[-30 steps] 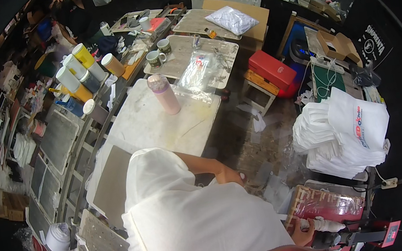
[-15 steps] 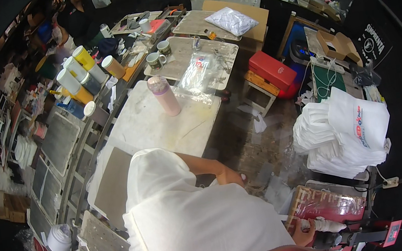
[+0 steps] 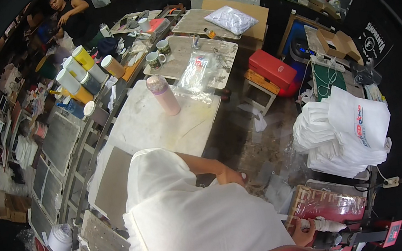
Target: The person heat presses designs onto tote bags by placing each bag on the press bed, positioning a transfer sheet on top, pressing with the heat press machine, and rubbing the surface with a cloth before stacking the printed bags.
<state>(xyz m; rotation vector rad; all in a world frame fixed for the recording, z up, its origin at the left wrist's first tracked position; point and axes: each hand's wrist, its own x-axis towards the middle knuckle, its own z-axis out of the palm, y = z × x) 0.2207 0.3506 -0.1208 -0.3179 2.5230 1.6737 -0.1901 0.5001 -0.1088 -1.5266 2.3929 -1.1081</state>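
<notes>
My left hand [image 3: 232, 177], beyond a white sleeve [image 3: 159, 176], is curled low by the near edge of the white board, a small white spot at its fingers; what it grips is hidden. My right hand [image 3: 304, 230] is curled at the end of a white wrapped cylinder [image 3: 330, 225], beside a black machine [image 3: 361, 237] at lower right. Just above it lies a dark pink, plastic-covered item [image 3: 327, 208]. A pink tumbler [image 3: 168, 103] with a lidded top stands upright on the white board [image 3: 134, 130].
A stack of white printed fabric [image 3: 343, 135] is at right, a red box [image 3: 272, 71] on a wooden stool behind it. Cylinders [image 3: 79, 78], two mugs [image 3: 155, 59] and a plastic package [image 3: 196, 74] sit on benches. A co-worker [image 3: 73, 17] stands at the back left.
The co-worker at the back left has shifted, now showing head and bent arm more fully. My hands and the objects around them look the same.
</notes>
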